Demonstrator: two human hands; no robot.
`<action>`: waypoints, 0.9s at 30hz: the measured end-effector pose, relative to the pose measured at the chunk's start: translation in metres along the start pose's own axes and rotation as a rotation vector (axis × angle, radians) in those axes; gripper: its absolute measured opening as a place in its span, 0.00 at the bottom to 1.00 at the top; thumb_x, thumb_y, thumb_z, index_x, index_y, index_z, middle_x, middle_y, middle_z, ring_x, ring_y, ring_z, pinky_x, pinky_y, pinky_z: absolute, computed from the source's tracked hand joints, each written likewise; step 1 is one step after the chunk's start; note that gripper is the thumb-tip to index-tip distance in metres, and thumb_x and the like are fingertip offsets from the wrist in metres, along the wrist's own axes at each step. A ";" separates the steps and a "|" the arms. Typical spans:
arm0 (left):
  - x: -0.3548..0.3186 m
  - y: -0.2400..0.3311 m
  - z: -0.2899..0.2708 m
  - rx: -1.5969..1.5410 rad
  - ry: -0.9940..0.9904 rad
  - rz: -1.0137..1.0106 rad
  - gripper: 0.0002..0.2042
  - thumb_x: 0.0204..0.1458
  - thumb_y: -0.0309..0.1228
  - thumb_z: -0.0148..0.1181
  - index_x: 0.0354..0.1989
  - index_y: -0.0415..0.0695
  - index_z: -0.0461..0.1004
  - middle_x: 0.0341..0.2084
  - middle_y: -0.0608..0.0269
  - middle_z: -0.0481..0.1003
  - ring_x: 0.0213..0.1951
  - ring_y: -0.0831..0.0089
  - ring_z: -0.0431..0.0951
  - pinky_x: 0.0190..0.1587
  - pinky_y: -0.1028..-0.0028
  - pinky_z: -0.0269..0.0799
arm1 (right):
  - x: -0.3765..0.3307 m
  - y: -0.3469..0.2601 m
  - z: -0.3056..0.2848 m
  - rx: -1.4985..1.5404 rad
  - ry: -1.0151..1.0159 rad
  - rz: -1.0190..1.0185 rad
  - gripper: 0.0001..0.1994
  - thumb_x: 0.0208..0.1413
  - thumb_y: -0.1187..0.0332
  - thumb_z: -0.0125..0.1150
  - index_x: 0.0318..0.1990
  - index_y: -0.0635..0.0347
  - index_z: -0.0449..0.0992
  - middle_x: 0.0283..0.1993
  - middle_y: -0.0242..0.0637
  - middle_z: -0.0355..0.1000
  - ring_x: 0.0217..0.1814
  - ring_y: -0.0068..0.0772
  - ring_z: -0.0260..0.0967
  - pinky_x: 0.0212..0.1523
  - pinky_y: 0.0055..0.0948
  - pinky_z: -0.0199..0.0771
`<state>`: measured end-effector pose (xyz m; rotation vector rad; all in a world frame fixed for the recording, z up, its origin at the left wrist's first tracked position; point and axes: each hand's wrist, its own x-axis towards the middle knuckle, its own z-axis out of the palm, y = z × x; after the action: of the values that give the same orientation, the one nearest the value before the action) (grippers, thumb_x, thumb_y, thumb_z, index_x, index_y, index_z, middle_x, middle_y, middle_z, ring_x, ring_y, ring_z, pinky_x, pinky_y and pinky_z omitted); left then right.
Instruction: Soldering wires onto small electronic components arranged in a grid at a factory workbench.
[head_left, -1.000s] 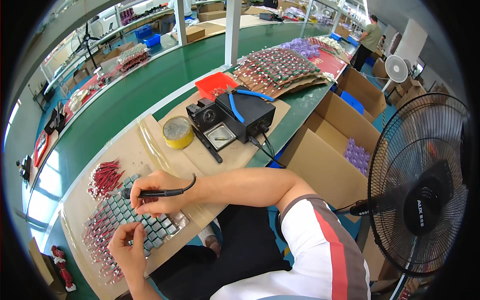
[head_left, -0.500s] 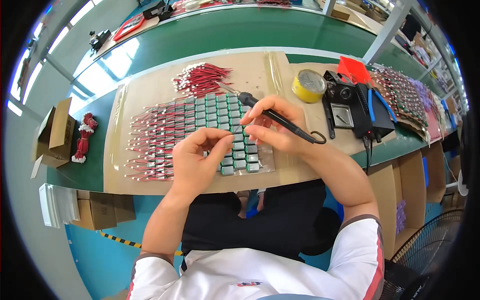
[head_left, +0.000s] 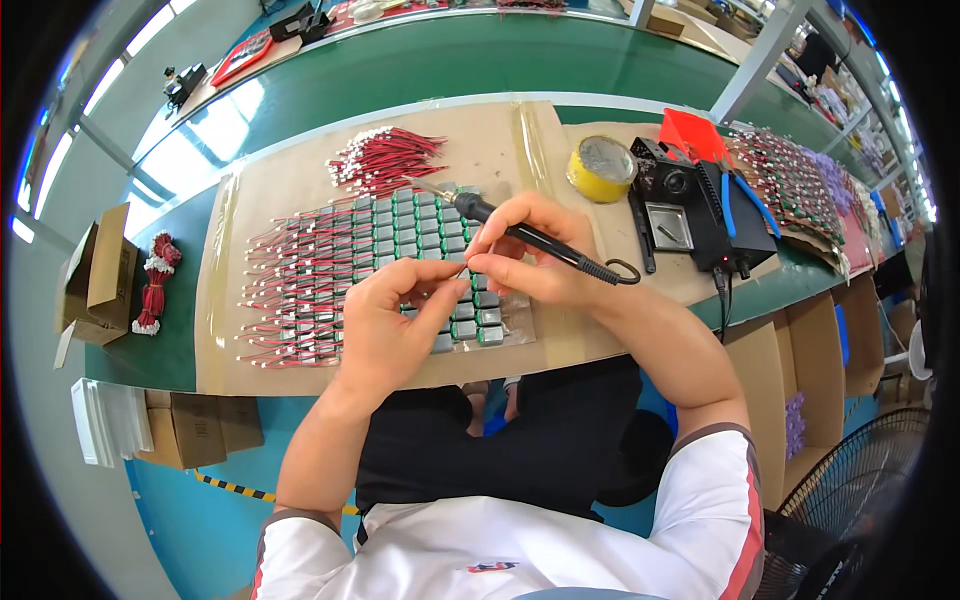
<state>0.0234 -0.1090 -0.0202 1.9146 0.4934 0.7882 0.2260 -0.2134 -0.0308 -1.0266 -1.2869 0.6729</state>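
Note:
My right hand [head_left: 545, 255] is closed on a black soldering iron [head_left: 475, 207], its metal tip pointing up and left over the blocks. My left hand [head_left: 390, 310] is closed in a pinch, thumb against forefinger; what it holds is too small to make out. The fingertips of both hands meet above the array. Below them lie rows of small grey blocks [head_left: 405, 222] with green edges. Red and black wires with white connectors [head_left: 290, 290] fan out from the left rows. A loose pile of red wires [head_left: 390, 160] lies beyond the rows.
Right of the mat [head_left: 560, 345] stand a yellow-sided roll [head_left: 600, 170], a black soldering station [head_left: 745, 240], a red bin [head_left: 692, 135] and blue-handled pliers [head_left: 728, 205]. To the left are a tied wire bundle [head_left: 155, 285] and an opened carton [head_left: 108, 270]. A fan [head_left: 870, 480] stands lower right.
My right hand has come closer to the left, so their fingertips now meet. The soldering iron has moved slightly left with it. The whole view has shifted a little.

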 end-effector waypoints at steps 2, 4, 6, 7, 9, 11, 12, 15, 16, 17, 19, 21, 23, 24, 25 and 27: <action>0.001 0.002 0.003 0.061 -0.048 0.020 0.08 0.58 0.25 0.72 0.44 0.38 0.86 0.30 0.60 0.84 0.31 0.75 0.84 0.35 0.76 0.79 | -0.004 -0.001 -0.002 -0.002 0.000 0.017 0.11 0.59 0.81 0.71 0.45 0.60 0.77 0.41 0.38 0.82 0.33 0.21 0.80 0.32 0.21 0.82; -0.001 0.005 0.001 0.015 -0.062 -0.097 0.08 0.58 0.25 0.72 0.44 0.37 0.86 0.30 0.61 0.85 0.31 0.78 0.84 0.36 0.76 0.78 | -0.003 -0.001 0.005 0.023 0.012 0.017 0.09 0.58 0.78 0.72 0.43 0.56 0.79 0.38 0.30 0.79 0.31 0.17 0.78 0.31 0.20 0.77; -0.002 -0.001 -0.001 -0.030 -0.044 -0.147 0.07 0.60 0.24 0.71 0.43 0.36 0.85 0.30 0.63 0.85 0.31 0.80 0.83 0.36 0.78 0.77 | 0.001 0.006 0.005 -0.033 -0.017 -0.111 0.08 0.59 0.80 0.72 0.43 0.60 0.78 0.37 0.34 0.80 0.29 0.21 0.80 0.28 0.22 0.78; -0.001 -0.004 0.000 -0.061 -0.036 -0.181 0.06 0.60 0.23 0.70 0.43 0.35 0.85 0.30 0.63 0.85 0.31 0.80 0.83 0.36 0.79 0.77 | 0.000 0.011 0.007 0.058 -0.003 -0.055 0.08 0.59 0.80 0.71 0.42 0.60 0.79 0.36 0.34 0.80 0.28 0.21 0.80 0.27 0.21 0.77; -0.002 0.001 -0.006 -0.036 -0.034 -0.158 0.05 0.61 0.22 0.69 0.42 0.34 0.84 0.30 0.63 0.84 0.32 0.80 0.83 0.37 0.80 0.78 | 0.002 0.010 0.008 0.125 -0.026 -0.041 0.09 0.60 0.80 0.71 0.44 0.60 0.78 0.37 0.34 0.81 0.28 0.20 0.79 0.27 0.21 0.77; -0.002 0.002 -0.005 -0.125 -0.012 -0.181 0.04 0.62 0.21 0.68 0.41 0.33 0.84 0.30 0.62 0.84 0.32 0.79 0.84 0.38 0.79 0.80 | 0.002 0.012 0.009 0.174 -0.050 -0.036 0.10 0.60 0.81 0.70 0.45 0.60 0.76 0.38 0.35 0.81 0.27 0.19 0.77 0.27 0.21 0.77; -0.001 0.005 -0.005 -0.125 -0.007 -0.205 0.04 0.62 0.20 0.67 0.42 0.32 0.83 0.31 0.61 0.84 0.33 0.78 0.84 0.39 0.78 0.82 | 0.002 0.012 0.008 0.150 -0.051 -0.057 0.10 0.59 0.82 0.70 0.44 0.60 0.76 0.38 0.35 0.81 0.27 0.19 0.77 0.27 0.21 0.77; 0.000 0.003 -0.002 -0.171 -0.002 -0.213 0.04 0.62 0.19 0.67 0.42 0.32 0.82 0.31 0.61 0.83 0.32 0.76 0.85 0.39 0.78 0.83 | 0.000 0.011 0.005 0.111 -0.037 -0.066 0.10 0.59 0.82 0.70 0.44 0.60 0.76 0.38 0.34 0.81 0.27 0.19 0.77 0.26 0.21 0.77; 0.000 0.002 -0.002 -0.174 -0.008 -0.208 0.04 0.62 0.19 0.67 0.42 0.32 0.82 0.31 0.61 0.83 0.32 0.76 0.85 0.39 0.78 0.83 | 0.000 0.012 0.005 0.092 -0.041 -0.067 0.10 0.58 0.82 0.70 0.43 0.60 0.76 0.37 0.34 0.81 0.27 0.19 0.77 0.26 0.22 0.77; 0.000 0.000 -0.002 -0.175 0.002 -0.191 0.03 0.61 0.18 0.67 0.41 0.32 0.81 0.31 0.61 0.83 0.32 0.76 0.85 0.38 0.78 0.82 | 0.001 0.013 0.005 0.074 -0.047 -0.068 0.10 0.58 0.82 0.71 0.43 0.60 0.77 0.37 0.33 0.80 0.27 0.19 0.78 0.26 0.22 0.77; 0.000 -0.002 -0.004 -0.187 0.012 -0.180 0.04 0.60 0.17 0.68 0.40 0.33 0.79 0.31 0.62 0.82 0.32 0.76 0.85 0.37 0.78 0.82 | 0.002 0.013 0.006 0.071 -0.046 -0.076 0.10 0.58 0.82 0.71 0.43 0.60 0.77 0.37 0.33 0.80 0.27 0.19 0.78 0.27 0.21 0.77; 0.000 -0.003 -0.005 -0.167 -0.007 -0.184 0.04 0.60 0.17 0.68 0.40 0.33 0.79 0.31 0.62 0.82 0.32 0.76 0.85 0.37 0.78 0.82 | 0.003 0.015 0.006 0.072 -0.049 -0.090 0.10 0.57 0.82 0.71 0.42 0.60 0.77 0.37 0.33 0.80 0.28 0.19 0.78 0.27 0.21 0.77; 0.001 -0.003 -0.006 -0.147 -0.024 -0.189 0.04 0.60 0.17 0.68 0.40 0.34 0.79 0.31 0.62 0.82 0.32 0.76 0.85 0.37 0.79 0.82 | 0.002 0.017 0.006 0.060 -0.053 -0.095 0.10 0.57 0.82 0.71 0.42 0.60 0.77 0.37 0.32 0.80 0.28 0.18 0.78 0.27 0.21 0.77; 0.001 -0.004 -0.006 -0.156 -0.032 -0.195 0.04 0.59 0.17 0.68 0.40 0.33 0.80 0.31 0.62 0.83 0.32 0.77 0.85 0.37 0.79 0.82 | 0.002 0.017 0.006 0.047 -0.057 -0.098 0.10 0.57 0.82 0.71 0.42 0.60 0.77 0.37 0.32 0.80 0.28 0.18 0.78 0.28 0.21 0.77; 0.001 -0.004 -0.006 -0.164 -0.040 -0.200 0.04 0.59 0.17 0.69 0.41 0.33 0.80 0.31 0.61 0.83 0.31 0.77 0.85 0.36 0.79 0.82 | 0.002 0.018 0.006 0.046 -0.057 -0.098 0.10 0.57 0.82 0.71 0.42 0.60 0.77 0.37 0.32 0.80 0.28 0.18 0.78 0.28 0.21 0.77; 0.001 0.000 -0.003 -0.167 -0.033 -0.207 0.04 0.59 0.18 0.69 0.41 0.33 0.80 0.31 0.61 0.83 0.31 0.77 0.85 0.36 0.79 0.82 | 0.002 0.018 0.006 0.046 -0.056 -0.094 0.10 0.57 0.82 0.71 0.42 0.60 0.77 0.37 0.32 0.80 0.28 0.18 0.78 0.28 0.21 0.77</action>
<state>0.0221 -0.1058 -0.0192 1.6888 0.5768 0.6420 0.2228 -0.2027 -0.0460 -0.9092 -1.3542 0.6604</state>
